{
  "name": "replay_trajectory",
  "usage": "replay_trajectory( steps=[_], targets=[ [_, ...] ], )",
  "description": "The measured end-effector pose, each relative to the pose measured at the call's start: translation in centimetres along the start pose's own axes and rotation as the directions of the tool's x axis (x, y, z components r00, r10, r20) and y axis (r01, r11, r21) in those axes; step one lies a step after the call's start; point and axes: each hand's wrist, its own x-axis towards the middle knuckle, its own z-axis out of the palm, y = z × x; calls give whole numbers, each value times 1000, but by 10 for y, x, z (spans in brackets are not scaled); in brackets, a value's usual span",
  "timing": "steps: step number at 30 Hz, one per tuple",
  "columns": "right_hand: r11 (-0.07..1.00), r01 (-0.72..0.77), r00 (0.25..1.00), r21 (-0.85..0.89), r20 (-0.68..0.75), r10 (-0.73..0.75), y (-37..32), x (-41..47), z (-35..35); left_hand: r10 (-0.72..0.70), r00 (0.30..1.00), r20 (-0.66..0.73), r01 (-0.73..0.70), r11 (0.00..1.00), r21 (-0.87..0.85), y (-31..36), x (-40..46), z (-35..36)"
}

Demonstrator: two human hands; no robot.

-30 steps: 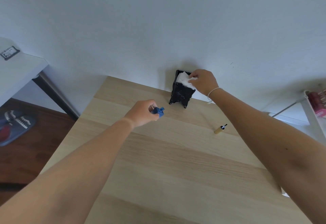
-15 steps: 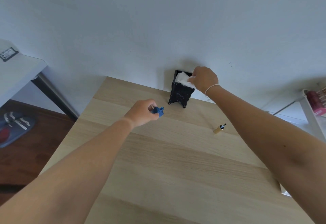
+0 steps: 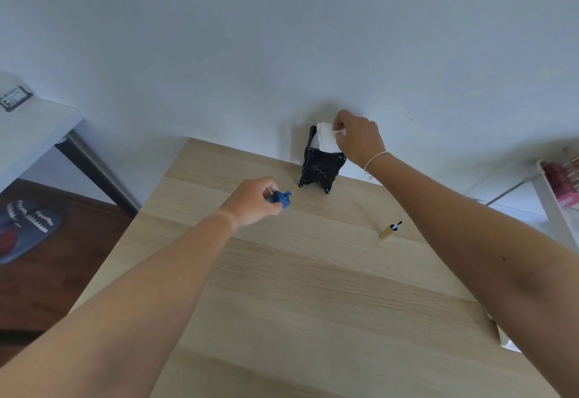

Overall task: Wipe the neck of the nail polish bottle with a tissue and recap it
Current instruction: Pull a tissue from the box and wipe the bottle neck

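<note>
My left hand (image 3: 253,200) grips a small blue nail polish bottle (image 3: 281,199), uncapped, its neck pointing right and slightly up above the wooden table (image 3: 313,288). Its gold cap with the black brush (image 3: 390,230) lies on its side on the table to the right. My right hand (image 3: 358,139) pinches a white tissue (image 3: 326,137) that stands half out of a black ornate tissue holder (image 3: 322,167) at the table's far edge, against the wall.
A white side table (image 3: 34,128) with a dark leg stands at the left, slippers (image 3: 25,225) on the dark floor beneath it. A white rack with pink items (image 3: 560,184) is at the right edge. A white object (image 3: 506,339) pokes out under my right forearm.
My right hand has risen from the holder's top, drawing the tissue upward out of it. My left hand and the bottle have stayed put.
</note>
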Motion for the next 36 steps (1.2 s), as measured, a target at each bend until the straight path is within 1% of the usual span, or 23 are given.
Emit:
replay_trajectory(
  steps=[3, 5, 10, 14, 17, 21, 25, 27, 31, 34, 36],
  targets=[
    [997, 39, 998, -73, 53, -35, 0, -1, 4, -6, 1000, -5, 6, 1000, 0, -2, 1, -1],
    [997, 36, 997, -70, 75, -31, 0, -1, 6, -10, 1000, -3, 10, 1000, -3, -3, 1, -1],
    [994, -72, 995, 85, 77, 65, 1, 0, 7, -11, 1000, -6, 11, 1000, -16, -4, 0, 1],
    [974, -140, 982, 176, 153, 113, -1, -1, 4, -11, 1000, -1, 11, 1000, -17, -5, 0, 3],
    [977, -158, 971, 145, 205, 127, -4, -1, 3, -19, 1000, -8, 19, 999, -35, -5, 0, 4],
    [980, -176, 961, 95, 232, 150, -7, 0, 0, -18, 1000, -8, 18, 999, -30, -5, 0, 3],
    [984, -163, 954, 69, 267, 139, -8, 1, -3, -24, 1000, -15, 23, 999, -30, -6, 0, 2],
    [986, -145, 958, 83, 260, 119, -8, 1, -5, -22, 1000, -13, 22, 999, -24, -6, 0, 2],
    [979, -124, 975, 161, 204, 90, -6, 4, -10, -18, 1000, -11, 17, 1000, -22, -5, 0, 2],
    [969, -135, 984, 205, 144, 106, -3, 8, -12, -12, 1000, -11, 12, 1000, -14, -4, 0, 2],
    [969, -151, 981, 193, 148, 123, -2, 8, -11, -12, 1000, -12, 12, 1000, -14, -2, 0, 3]
  ],
)
